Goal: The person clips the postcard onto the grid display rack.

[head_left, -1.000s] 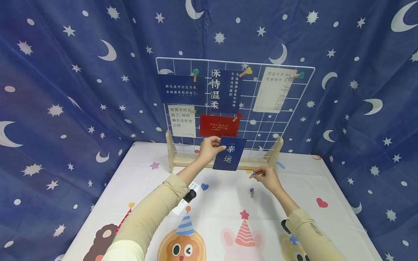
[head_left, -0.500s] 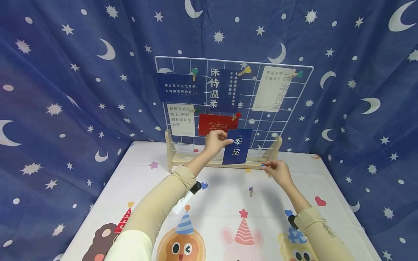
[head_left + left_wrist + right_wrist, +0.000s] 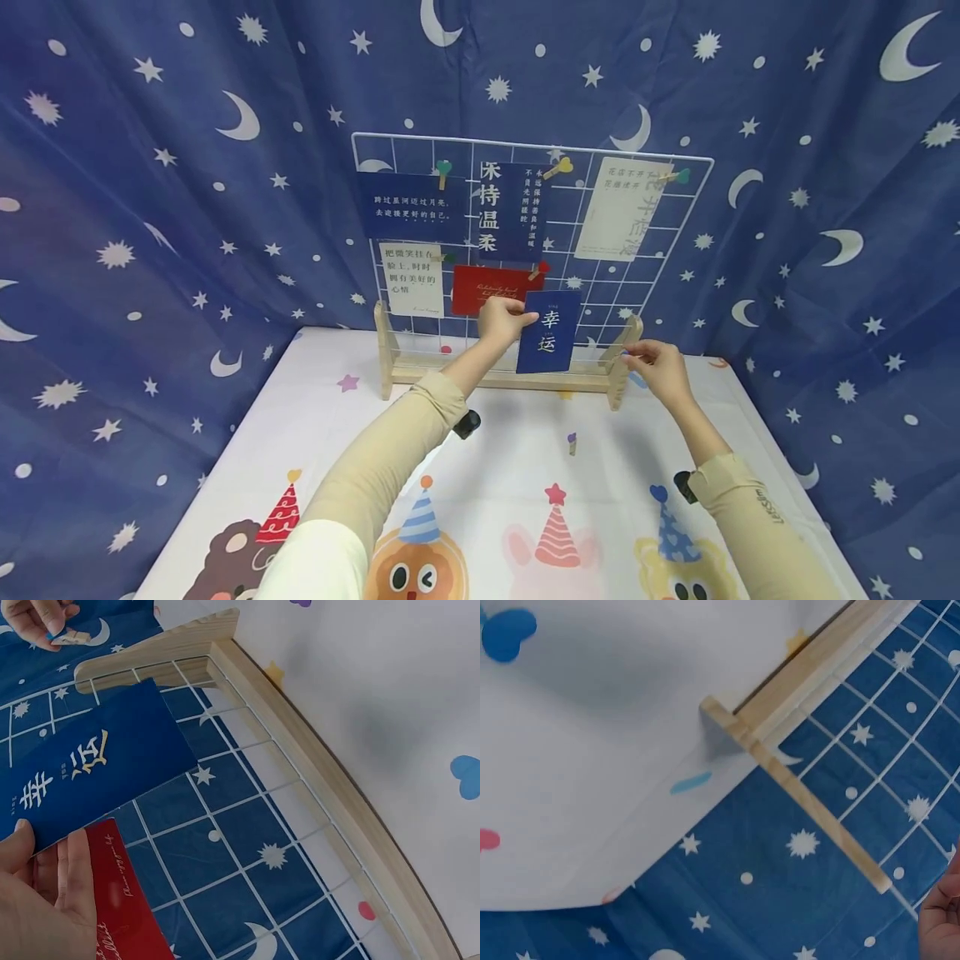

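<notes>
My left hand [image 3: 501, 323] pinches a dark blue card [image 3: 551, 333] with pale characters by its left edge, thumb in front. The card is upright before the lower part of a white wire grid rack [image 3: 169, 830], just below and right of a red card [image 3: 487, 280]. To the right, near the rack's right wooden foot [image 3: 619, 375], my right hand [image 3: 660, 368] pinches a small wooden clothespin [image 3: 73, 637] with a blue top. Only part of the right hand shows at the right edge of the right wrist view, and its clothespin is out of that frame.
Clipped to the grid are two blue cards, one wide [image 3: 412, 208] and one tall [image 3: 517, 212], and two white cards, upper right [image 3: 618, 208] and lower left [image 3: 412, 283]. A clothespin with a purple top [image 3: 572, 444] lies on the patterned white tablecloth [image 3: 517, 458].
My left hand has moved the blue card up and right, closer to the grid. My right hand has moved up and right with the clothespin, toward the rack's right foot.
</notes>
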Available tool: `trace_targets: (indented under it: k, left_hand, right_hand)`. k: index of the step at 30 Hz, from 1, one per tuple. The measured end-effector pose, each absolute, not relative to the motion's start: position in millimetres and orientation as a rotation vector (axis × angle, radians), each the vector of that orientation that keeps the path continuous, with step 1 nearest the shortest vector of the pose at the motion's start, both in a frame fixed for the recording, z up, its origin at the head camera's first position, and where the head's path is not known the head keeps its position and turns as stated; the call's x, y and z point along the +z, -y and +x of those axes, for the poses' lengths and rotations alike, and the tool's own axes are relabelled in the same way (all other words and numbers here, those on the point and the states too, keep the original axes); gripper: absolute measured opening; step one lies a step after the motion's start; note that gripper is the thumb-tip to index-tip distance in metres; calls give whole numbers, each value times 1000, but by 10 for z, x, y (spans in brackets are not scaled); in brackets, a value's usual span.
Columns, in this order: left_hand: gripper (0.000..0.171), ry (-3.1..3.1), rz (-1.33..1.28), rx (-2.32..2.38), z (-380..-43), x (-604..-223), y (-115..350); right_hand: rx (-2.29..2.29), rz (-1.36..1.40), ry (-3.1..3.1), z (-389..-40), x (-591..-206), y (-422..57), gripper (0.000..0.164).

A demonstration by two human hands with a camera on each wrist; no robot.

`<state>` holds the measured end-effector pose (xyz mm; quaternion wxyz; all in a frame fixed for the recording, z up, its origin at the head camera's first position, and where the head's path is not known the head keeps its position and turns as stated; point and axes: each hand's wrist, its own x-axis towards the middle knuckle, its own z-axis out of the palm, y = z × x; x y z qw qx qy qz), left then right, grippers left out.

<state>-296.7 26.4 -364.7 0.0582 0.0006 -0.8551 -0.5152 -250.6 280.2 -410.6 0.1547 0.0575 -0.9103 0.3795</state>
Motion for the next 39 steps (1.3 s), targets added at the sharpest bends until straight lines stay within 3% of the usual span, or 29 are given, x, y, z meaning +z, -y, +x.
trace_targets:
  k: [10,26,39]
  left_hand:
    - [22,2579,-124,-1656,-3031,-3641,-399]
    - [28,2503,-249,-1551,-3181,-3603,-661]
    - [26,2496,-297,-1466,-3306,-3632,-828]
  right_hand:
    - [1103,125,2493,-2638,-3857,-2881,21]
    - [1049,1,2390,-2842,-3440,-2900,23]
    - [1097,-55,2213,-3073,-3432,-2846,20]
